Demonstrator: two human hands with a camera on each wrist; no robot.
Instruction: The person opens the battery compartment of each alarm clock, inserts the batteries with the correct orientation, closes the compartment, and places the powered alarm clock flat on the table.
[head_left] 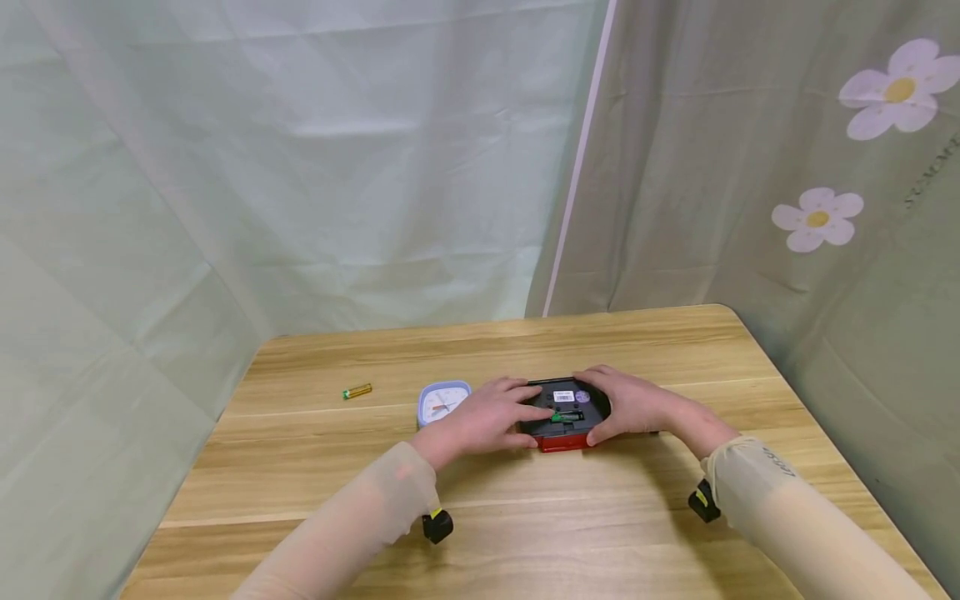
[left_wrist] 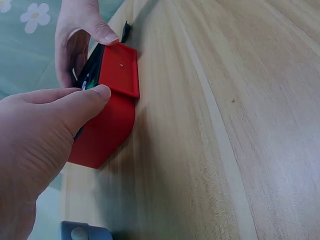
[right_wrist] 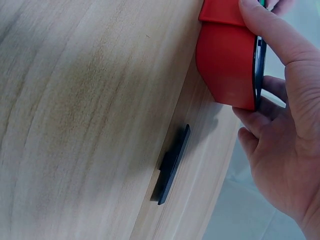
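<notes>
A red-cased device (head_left: 564, 442) lies on the table with its black back (head_left: 594, 408) facing up. Its small battery compartment is uncovered and contains a green battery (head_left: 566, 417). My left hand (head_left: 491, 417) holds the case's left end, thumb along the red near side, index fingertip at the battery. On the other end, my right hand (head_left: 633, 404) grips the case between a thumb in front and fingers at the far side. A thin black cover (right_wrist: 172, 167) rests on the wood near the right hand. The device's front is hidden underneath.
Left of the device stands a small light-blue alarm clock (head_left: 444, 400), partly behind the left hand. Further left a gold and green battery (head_left: 357, 391) lies on the wooden table (head_left: 480, 533). Fabric curtains (head_left: 375, 167) hang behind and beside the table.
</notes>
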